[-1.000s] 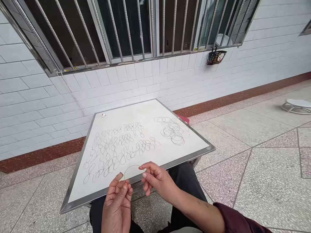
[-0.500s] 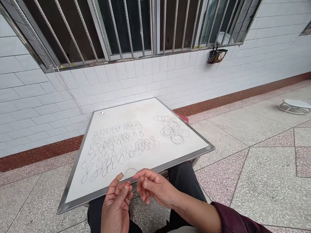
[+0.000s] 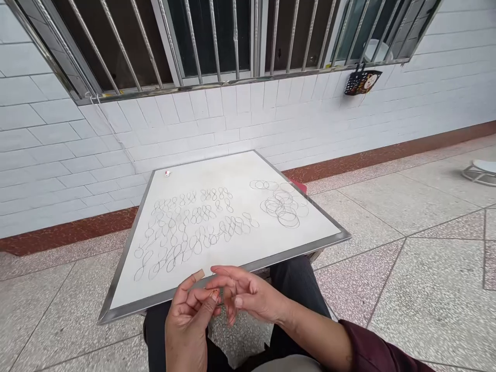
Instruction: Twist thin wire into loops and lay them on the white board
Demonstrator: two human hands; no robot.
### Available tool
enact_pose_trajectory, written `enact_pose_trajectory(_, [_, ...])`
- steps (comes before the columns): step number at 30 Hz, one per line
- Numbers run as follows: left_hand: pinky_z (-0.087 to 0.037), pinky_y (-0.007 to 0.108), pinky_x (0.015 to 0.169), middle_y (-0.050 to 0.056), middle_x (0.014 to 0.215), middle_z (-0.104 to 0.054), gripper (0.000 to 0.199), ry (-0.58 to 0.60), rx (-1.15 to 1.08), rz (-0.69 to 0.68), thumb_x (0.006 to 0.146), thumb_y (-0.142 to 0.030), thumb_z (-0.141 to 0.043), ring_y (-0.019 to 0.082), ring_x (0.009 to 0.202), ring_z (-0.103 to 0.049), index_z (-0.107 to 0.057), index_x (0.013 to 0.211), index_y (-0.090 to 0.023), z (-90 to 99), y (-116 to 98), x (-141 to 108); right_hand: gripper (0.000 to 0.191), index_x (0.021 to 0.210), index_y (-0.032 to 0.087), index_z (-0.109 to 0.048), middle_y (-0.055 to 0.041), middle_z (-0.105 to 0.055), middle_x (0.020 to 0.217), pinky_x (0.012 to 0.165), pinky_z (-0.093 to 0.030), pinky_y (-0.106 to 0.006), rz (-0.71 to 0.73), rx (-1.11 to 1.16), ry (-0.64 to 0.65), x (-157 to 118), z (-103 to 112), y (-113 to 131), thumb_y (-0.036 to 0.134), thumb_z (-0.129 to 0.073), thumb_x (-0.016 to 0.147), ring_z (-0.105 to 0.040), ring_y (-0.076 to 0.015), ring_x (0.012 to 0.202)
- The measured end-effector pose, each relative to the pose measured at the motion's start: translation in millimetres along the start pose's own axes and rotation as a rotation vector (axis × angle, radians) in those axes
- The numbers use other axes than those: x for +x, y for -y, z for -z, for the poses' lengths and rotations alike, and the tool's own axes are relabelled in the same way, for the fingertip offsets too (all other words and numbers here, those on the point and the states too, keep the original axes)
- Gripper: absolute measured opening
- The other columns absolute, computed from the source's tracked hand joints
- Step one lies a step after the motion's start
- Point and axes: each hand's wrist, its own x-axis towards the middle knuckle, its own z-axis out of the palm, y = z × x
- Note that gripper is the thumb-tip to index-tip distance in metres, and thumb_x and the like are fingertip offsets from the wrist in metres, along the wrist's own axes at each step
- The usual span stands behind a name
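Observation:
Over the board's near edge, my left hand (image 3: 191, 315) is closed, thumb and fingers pinched on a thin dark loop of wire or cord. A tan strip of tape (image 3: 199, 275) wraps its raised index fingertip. Close against it on the right, my right hand (image 3: 248, 294) has its index finger stretched out and its other fingers curled. A fine strand (image 3: 233, 282) of the loop crosses these fingers; most of the loop is hidden or too thin to follow. Rows of figure-eight loops (image 3: 201, 213) lie on the white board (image 3: 228, 168), with round loops (image 3: 287, 219) piled at its right.
A small red and white item (image 3: 167, 173) sits at the board's far left corner. Behind stand a white tiled wall (image 3: 217, 124) and a barred window. A dark patterned bag (image 3: 360, 82) hangs from the bars. A round white stool (image 3: 482, 170) stands on the floor at right.
My hands have drawn closer together, and the arc of loop that stood above them no longer shows. The view has shifted slightly.

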Motion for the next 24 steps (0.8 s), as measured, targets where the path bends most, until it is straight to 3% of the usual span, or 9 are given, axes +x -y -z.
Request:
enact_pose_trajectory(7, [-0.047,0.024,0.060,-0.004,0.064,-0.067,0.052,0.072,0.107,0.014,0.068,-0.030,-0.081,0.012,0.056,-0.057,-0.060,0.114,-0.019,-6.8,-6.4,-7.0,0.066,0.139,0.031,-0.049,-0.0076,-0.060,0.125,0.067,-0.055,-0.023,-0.036,-0.067,0.005,-3.1,6.6,2.0,0.025,-0.078,0.079,-0.061,-0.0074,0.074])
enact_pose_trajectory(14, [-0.046,0.026,0.058,-0.004,0.061,-0.064,0.048,0.179,0.160,0.067,0.072,-0.032,-0.078,0.013,0.056,-0.054,-0.061,0.114,-0.019,-7.1,-3.0,-9.0,0.046,0.120,0.025,-0.061,-0.0016,-0.061,0.101,0.064,-0.051,-0.020,-0.060,-0.113,-0.049,-5.1,8.8,-0.5,0.025,-0.079,0.078,-0.059,-0.0077,0.073])
enact_pose_trajectory(20, [-0.046,0.025,0.057,-0.003,0.060,-0.063,0.051,0.180,0.134,0.120,0.066,-0.032,-0.082,0.014,0.056,-0.055,-0.064,0.112,-0.018,-9.8,-3.0,-7.5,0.036,0.106,0.020,-0.060,0.0035,-0.060,0.080,0.066,-0.051,-0.023,-0.096,-0.122,-0.067,-3.8,6.9,5.6,0.027,-0.080,0.077,-0.060,-0.0084,0.068])
enact_pose_trajectory(24, [-0.048,0.026,0.059,-0.002,0.063,-0.064,0.056,0.227,0.120,0.190,0.065,-0.030,-0.083,0.014,0.060,-0.057,-0.063,0.116,-0.017,-8.8,-5.7,-5.7,0.034,0.102,0.018,-0.058,0.0041,-0.059,0.077,0.065,-0.048,-0.021,-0.135,-0.101,-0.047,-5.7,9.5,8.4,0.022,-0.080,0.077,-0.057,-0.0071,0.067])
